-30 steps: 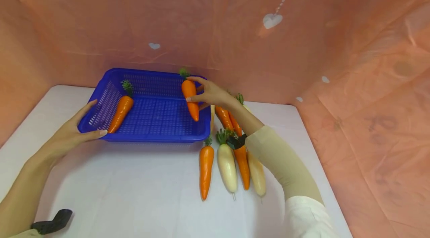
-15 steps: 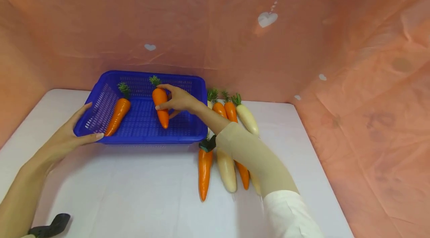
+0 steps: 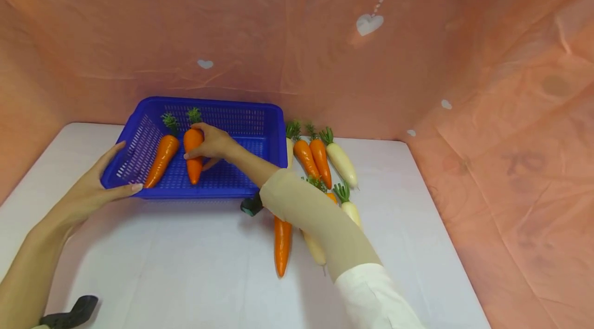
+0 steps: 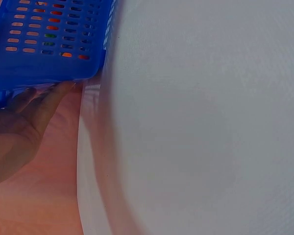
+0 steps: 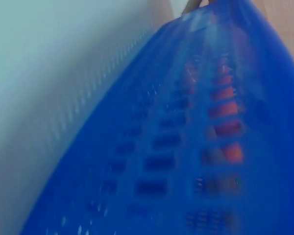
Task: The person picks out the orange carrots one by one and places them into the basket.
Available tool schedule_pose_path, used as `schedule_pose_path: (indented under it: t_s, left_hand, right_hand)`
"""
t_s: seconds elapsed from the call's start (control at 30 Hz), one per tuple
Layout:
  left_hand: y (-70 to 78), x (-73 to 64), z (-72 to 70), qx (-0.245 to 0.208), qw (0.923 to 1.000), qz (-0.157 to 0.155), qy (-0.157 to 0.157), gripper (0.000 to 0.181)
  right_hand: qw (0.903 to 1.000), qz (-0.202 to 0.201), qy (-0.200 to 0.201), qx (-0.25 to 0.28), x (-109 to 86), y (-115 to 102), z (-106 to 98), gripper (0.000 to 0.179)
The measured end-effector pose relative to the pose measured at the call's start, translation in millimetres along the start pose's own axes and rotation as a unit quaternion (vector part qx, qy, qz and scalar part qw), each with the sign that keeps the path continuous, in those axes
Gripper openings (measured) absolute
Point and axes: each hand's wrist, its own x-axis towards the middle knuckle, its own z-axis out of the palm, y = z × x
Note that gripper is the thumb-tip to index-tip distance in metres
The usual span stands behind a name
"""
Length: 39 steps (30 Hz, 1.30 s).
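Plainly, a carrot [image 3: 192,140] is pinched by the right hand [image 3: 213,142] within the blue basket [image 3: 199,193], tip nearward, just right of a slanted second carrot [image 3: 162,160]; the basket's left end is gripped by the left hand [image 3: 95,183].

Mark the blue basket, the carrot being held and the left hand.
Blue basket [image 3: 209,194]: head view, middle of the front rim.
Held carrot [image 3: 192,139]: head view, thick upper body.
Left hand [image 3: 93,186]: head view, middle of the hand.
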Motion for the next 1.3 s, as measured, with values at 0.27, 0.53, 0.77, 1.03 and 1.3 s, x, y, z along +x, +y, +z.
schedule_pose_path:
  t_s: [0.27, 0.53, 0.77, 1.03, 1.3]
  left_hand:
    - [-0.3, -0.6, -0.3, 0.01, 0.9999, 0.005, 0.001, 0.097]
    - [0.3, -2.7, -2.6, 0.017, 0.9998, 0.004, 0.006, 0.097]
    - [-2.0, -1.2, -0.1, 0.005, 0.9999, 0.008, 0.007, 0.097]
    - [-4.1, -1.8, 2.1, -0.006, 1.0, 0.008, 0.003, 0.096]
    - [-1.2, -1.2, 0.6, 0.011, 0.9999, 0.003, 0.006, 0.096]
  right_hand:
    - [0.999, 0.035, 0.029, 0.001, 12.0, -2.1, 31.2, 0.081]
    - [0.9983, 0.033, 0.035, -0.033, 24.5, 2.4, 41.9, 0.085]
    - [0.9998, 0.02, 0.009, -0.005, 24.0, 7.6, 34.8, 0.087]
    - [0.9972, -0.022, -0.012, 0.071, 3.5, 13.9, 6.3, 0.083]
    - [0.9905, -0.081, -0.018, 0.109, -23.1, 26.1, -32.3, 0.079]
